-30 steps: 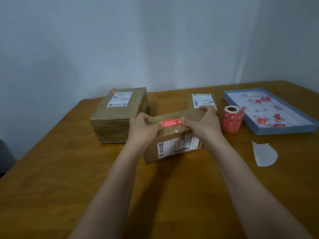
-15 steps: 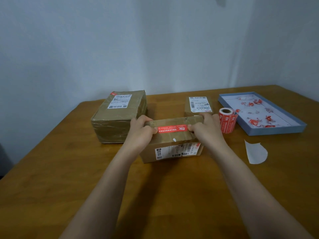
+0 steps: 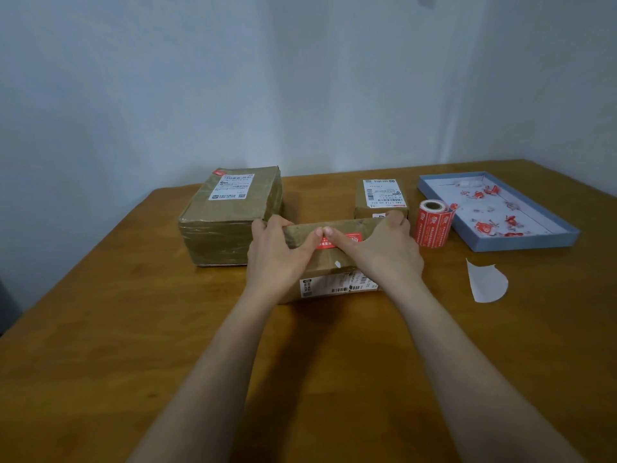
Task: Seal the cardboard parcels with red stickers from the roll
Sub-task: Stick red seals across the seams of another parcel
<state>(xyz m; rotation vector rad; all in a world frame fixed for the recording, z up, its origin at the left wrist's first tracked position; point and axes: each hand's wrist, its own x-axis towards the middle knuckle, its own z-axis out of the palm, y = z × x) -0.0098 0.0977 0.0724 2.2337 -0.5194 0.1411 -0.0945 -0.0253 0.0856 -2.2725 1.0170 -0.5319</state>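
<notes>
Both hands are on the middle parcel point(image 3: 329, 259) at the centre of the surface point(image 3: 100, 329). The left hand point(image 3: 277, 252) and right hand point(image 3: 380, 248) each grip an end, thumbs pressing the red sticker point(image 3: 344, 240) flat along the top edge. The large parcel point(image 3: 230, 212) shows a red corner already; the small parcel point(image 3: 380, 198) looks unsealed. The sticker roll point(image 3: 432, 223) stands just right. Half a second ago the thumbs were at the sticker's ends; now they meet near its left end.

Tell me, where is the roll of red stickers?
In the head view, the red sticker roll stands upright on the wooden table, right of the right hand and beside the shallow blue tray.
</notes>
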